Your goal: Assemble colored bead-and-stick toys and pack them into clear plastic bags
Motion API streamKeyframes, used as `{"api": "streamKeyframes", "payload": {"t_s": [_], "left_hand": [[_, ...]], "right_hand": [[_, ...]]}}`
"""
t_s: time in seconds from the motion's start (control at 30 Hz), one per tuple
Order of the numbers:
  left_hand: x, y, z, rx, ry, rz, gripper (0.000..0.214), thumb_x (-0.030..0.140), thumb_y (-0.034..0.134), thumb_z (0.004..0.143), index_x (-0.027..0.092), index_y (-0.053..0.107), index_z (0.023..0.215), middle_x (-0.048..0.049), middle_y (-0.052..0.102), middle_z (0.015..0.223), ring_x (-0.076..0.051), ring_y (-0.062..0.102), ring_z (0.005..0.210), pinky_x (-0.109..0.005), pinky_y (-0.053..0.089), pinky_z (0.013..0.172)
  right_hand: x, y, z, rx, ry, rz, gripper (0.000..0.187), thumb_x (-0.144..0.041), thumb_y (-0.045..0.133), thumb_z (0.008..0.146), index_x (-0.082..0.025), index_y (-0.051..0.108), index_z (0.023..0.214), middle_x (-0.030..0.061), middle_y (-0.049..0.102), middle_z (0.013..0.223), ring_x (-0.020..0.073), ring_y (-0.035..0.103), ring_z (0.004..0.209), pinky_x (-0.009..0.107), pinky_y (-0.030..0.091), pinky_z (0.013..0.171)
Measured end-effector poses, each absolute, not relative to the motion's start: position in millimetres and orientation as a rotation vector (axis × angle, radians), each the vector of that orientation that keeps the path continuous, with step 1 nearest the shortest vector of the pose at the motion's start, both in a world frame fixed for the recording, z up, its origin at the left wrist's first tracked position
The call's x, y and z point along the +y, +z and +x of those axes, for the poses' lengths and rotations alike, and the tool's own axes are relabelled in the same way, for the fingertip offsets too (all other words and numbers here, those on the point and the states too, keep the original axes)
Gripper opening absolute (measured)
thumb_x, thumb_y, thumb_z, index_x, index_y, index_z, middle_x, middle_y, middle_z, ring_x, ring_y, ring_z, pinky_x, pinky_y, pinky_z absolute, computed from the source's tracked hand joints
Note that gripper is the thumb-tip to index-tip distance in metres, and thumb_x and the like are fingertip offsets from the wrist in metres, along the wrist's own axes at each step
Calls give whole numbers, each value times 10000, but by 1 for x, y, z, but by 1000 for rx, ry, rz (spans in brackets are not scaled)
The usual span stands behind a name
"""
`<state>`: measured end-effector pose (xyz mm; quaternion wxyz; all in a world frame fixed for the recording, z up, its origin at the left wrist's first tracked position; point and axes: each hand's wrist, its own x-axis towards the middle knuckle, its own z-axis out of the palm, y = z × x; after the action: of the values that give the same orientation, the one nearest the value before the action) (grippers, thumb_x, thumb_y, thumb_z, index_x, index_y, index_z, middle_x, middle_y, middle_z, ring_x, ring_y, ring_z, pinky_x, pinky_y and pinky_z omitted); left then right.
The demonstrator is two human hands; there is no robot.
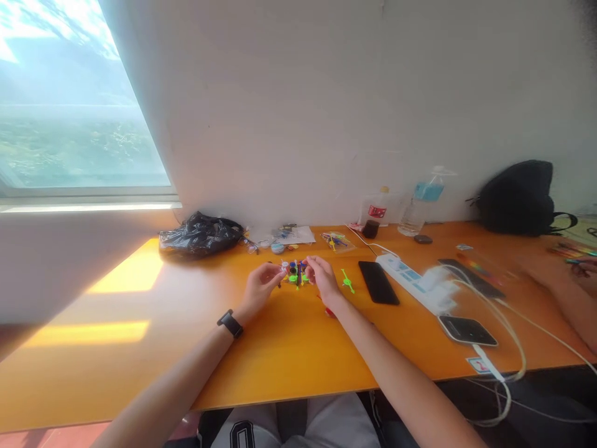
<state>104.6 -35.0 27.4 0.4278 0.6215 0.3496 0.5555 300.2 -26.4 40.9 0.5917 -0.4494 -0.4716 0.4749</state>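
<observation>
In the middle of the table a small multicoloured plastic toy assembly [293, 274] sits between my two hands. It shows white, blue, black, green and yellow parts. My left hand [263, 283], with a black watch on the wrist, is closed at the assembly's left side, fingertips on a white part. From the right my right hand [321, 277] has its fingers bent and pressed together at the blue parts. Its fingertips partly hide what they grip. A bright green plastic piece [347, 282] lies right of that hand, and a red piece [329, 312] shows partly behind the right forearm.
A black phone [379, 282] and a white power strip [413, 280] with cables lie to the right. Along the wall are a black plastic bag [200, 235], a bag of small parts [336, 241], a water bottle [420, 208] and a black backpack [517, 198]. Another person's arm [564, 292] rests at far right.
</observation>
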Motion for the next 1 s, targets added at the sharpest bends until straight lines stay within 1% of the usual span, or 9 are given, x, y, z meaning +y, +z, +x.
{"api": "streamKeyframes", "payload": {"t_s": [0.07, 0.17, 0.3, 0.43, 0.67, 0.73, 0.83, 0.9, 1.0], "left_hand": [[-35, 26, 105, 875, 1370, 1563, 366, 503, 778, 851, 152, 710, 930, -62, 735, 882, -155, 661, 724, -284, 553, 671], [-35, 25, 104, 870, 1345, 1599, 364, 497, 789, 844, 156, 716, 948, -75, 755, 911, -176, 692, 777, -301, 571, 723], [-37, 26, 102, 893, 1313, 1718, 347, 483, 786, 852, 164, 735, 979, -82, 766, 938, -192, 704, 839, -316, 570, 791], [-39, 27, 102, 918, 1309, 1787, 376, 485, 773, 863, 180, 731, 1078, -82, 767, 970, -189, 696, 843, -297, 551, 762], [-37, 22, 101, 1035, 1354, 1870, 281, 442, 647, 953, 195, 721, 1065, -52, 742, 914, -166, 666, 777, -280, 509, 707], [-35, 21, 100, 1057, 1383, 1895, 239, 414, 635, 956, 203, 716, 1033, -48, 742, 909, -173, 673, 792, -290, 504, 723], [-31, 19, 98, 1126, 1465, 1913, 185, 374, 635, 940, 223, 710, 1015, -51, 749, 951, -195, 672, 861, -309, 496, 770], [-28, 18, 95, 1191, 1515, 1918, 155, 342, 636, 923, 232, 702, 1010, -58, 744, 985, -213, 658, 907, -323, 492, 788], [-23, 17, 91, 1279, 1562, 1931, 117, 297, 614, 916, 241, 694, 981, -68, 734, 1021, -239, 636, 950, -351, 488, 813]], "right_hand": [[-30, 42, 295, -1218, 1122, -1042, 310, -512, 662, 863, -216, 699, 948, 3, 690, 803, 115, 539, 597, 221, 399, 504], [-37, 40, 286, -1417, 1152, -985, 343, -512, 684, 868, -238, 722, 1069, 40, 736, 982, 155, 633, 734, 251, 489, 593], [-40, 34, 280, -1497, 1064, -956, 319, -499, 731, 846, -219, 741, 998, 62, 749, 986, 197, 670, 837, 283, 521, 660], [-32, 39, 291, -1471, 1008, -956, 309, -509, 706, 881, -208, 724, 949, 51, 739, 909, 197, 671, 832, 293, 516, 696], [-23, 92, 351, -1527, 658, -1077, 310, -499, 656, 911, -192, 690, 940, 51, 709, 875, 204, 654, 835, 326, 508, 789], [-34, 106, 370, -1689, 538, -1178, 297, -489, 638, 916, -198, 699, 922, 61, 728, 904, 213, 649, 826, 333, 504, 768], [-58, 112, 393, -1839, 383, -1347, 281, -467, 587, 938, -211, 694, 895, 58, 737, 856, 198, 628, 717, 312, 473, 656], [-74, 104, 406, -1892, 306, -1475, 258, -432, 570, 938, -215, 691, 870, 52, 726, 785, 185, 604, 632, 300, 433, 587], [-91, 83, 418, -1961, 180, -1606, 205, -366, 576, 914, -223, 687, 819, 55, 723, 763, 194, 617, 637, 301, 417, 589]]}}
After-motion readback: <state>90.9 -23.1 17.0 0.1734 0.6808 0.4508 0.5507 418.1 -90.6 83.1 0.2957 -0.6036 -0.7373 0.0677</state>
